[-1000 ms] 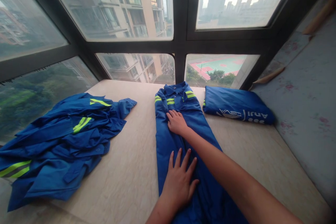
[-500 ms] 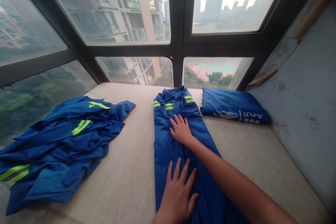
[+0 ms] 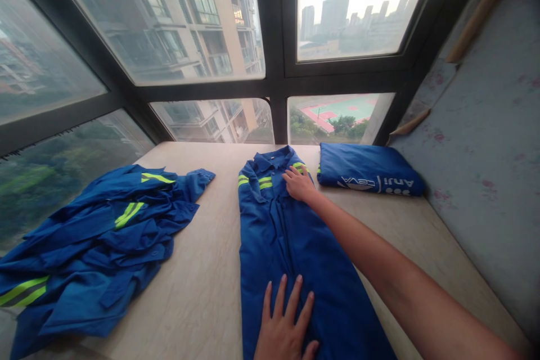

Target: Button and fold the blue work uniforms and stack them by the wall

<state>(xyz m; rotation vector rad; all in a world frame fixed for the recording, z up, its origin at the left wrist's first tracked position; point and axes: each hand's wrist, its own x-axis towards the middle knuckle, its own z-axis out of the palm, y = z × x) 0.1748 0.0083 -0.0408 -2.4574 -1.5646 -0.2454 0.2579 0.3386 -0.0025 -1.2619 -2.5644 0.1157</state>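
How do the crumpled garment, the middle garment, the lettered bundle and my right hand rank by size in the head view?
1. Crumpled garment and middle garment: too alike to rank
2. Lettered bundle
3. Right hand

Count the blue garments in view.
3: crumpled garment at left, long garment in the middle, folded garment at right. More could be hidden within the folds.

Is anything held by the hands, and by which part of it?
Nothing appears gripped: the left hand lies spread on the middle blue garment; the right hand rests on it near its collar.
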